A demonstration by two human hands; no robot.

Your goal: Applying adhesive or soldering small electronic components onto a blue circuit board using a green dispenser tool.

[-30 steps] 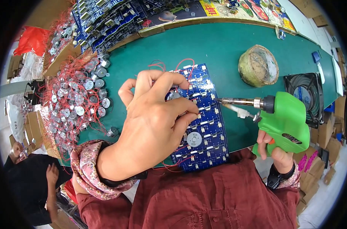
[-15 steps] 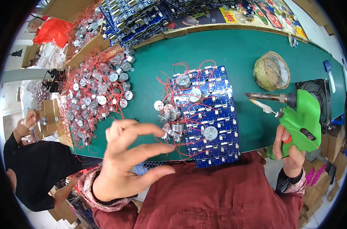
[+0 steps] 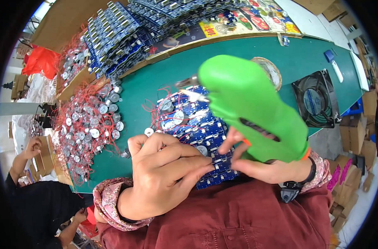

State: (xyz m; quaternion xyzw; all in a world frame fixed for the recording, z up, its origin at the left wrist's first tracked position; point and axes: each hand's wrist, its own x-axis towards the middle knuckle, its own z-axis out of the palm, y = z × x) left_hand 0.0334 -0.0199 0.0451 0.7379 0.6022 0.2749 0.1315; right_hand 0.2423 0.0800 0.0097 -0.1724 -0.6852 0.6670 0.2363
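My left hand (image 3: 168, 176) is closed in a pinch over the near part of a blue circuit board panel (image 3: 209, 124). Whatever lies between its fingertips is too small or hidden to make out. In my right hand (image 3: 261, 168) is a green soldering gun (image 3: 255, 108), held above the panel's right side. Its metal barrel (image 3: 187, 82) and a thin white-sleeved part point left over the panel's far end. Small round motors (image 3: 180, 118) with red wires rest on the panel, and my left hand hides some of them.
At left lies a big heap of wired motors (image 3: 91, 120). Stacked blue boards (image 3: 118, 39) stand at the back. A round bowl-like ring (image 3: 273, 71) sits partly behind the gun. A black fan (image 3: 315, 99) is on the right. Another person (image 3: 35, 207) is at lower left.
My left hand has gone from spread fingers to a pinch, moving right onto the panel. My right hand has brought the soldering gun left over the panel. The view has shifted.
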